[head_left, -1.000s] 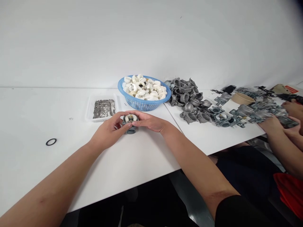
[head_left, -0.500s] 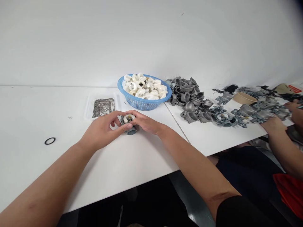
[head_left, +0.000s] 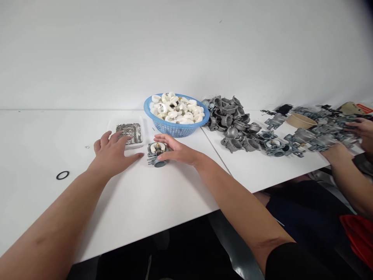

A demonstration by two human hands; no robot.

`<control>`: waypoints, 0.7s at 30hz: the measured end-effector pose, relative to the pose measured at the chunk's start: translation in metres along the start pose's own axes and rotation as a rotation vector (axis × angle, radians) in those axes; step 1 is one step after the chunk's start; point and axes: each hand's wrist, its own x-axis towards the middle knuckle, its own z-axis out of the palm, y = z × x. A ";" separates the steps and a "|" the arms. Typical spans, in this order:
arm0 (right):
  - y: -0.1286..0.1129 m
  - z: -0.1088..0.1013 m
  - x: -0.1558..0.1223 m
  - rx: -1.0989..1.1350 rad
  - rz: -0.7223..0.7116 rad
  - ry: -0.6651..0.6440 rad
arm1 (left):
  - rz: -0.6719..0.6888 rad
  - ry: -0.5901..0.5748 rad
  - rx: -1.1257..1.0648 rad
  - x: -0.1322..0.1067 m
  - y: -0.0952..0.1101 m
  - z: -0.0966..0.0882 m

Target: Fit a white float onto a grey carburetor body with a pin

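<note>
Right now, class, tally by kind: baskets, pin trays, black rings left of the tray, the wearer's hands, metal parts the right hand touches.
Basket: 1
Pin tray: 1
Black ring: 1
Left hand, right hand: 2
Metal part: 1
Total: 6

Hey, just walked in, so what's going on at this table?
A person is handling a grey metal part with a white piece in its top. The right hand has its thumb and fingers around the part on the table. The left hand is spread open by a tray of thin metal pins; whether it touches them isn't clear. Behind stands a blue basket of white pieces.
</note>
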 end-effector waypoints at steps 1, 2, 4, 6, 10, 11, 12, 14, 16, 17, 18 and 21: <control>0.001 0.000 0.000 -0.017 -0.020 0.007 | -0.010 -0.009 0.014 0.001 -0.001 0.002; 0.001 0.000 0.000 -0.029 -0.035 0.005 | -0.019 -0.013 0.022 0.001 -0.002 0.003; 0.001 0.000 0.000 -0.032 -0.058 -0.012 | -0.039 -0.014 0.028 0.003 -0.002 0.004; 0.002 0.000 0.000 -0.043 -0.073 -0.013 | -0.055 -0.015 0.026 0.003 -0.001 0.003; 0.002 0.000 0.000 -0.099 -0.051 0.050 | -0.081 0.010 0.020 0.003 -0.001 0.001; 0.002 0.000 0.000 -0.100 -0.045 0.057 | -0.083 0.020 0.017 0.003 -0.002 0.001; 0.002 0.001 0.000 -0.095 -0.046 0.056 | -0.081 0.029 0.014 0.003 -0.003 0.002; 0.001 0.001 0.000 -0.080 -0.055 0.046 | -0.069 0.049 0.009 0.004 -0.006 0.004; 0.000 0.000 -0.001 -0.090 -0.070 0.032 | -0.045 0.065 0.003 0.004 -0.009 0.007; -0.001 -0.001 -0.001 -0.104 -0.076 0.022 | -0.034 0.068 0.000 0.005 -0.010 0.008; -0.001 -0.002 -0.001 -0.122 -0.081 0.013 | -0.023 0.065 0.000 0.005 -0.012 0.008; -0.002 -0.005 -0.002 -0.177 -0.104 -0.001 | -0.007 0.042 0.001 0.005 -0.014 0.009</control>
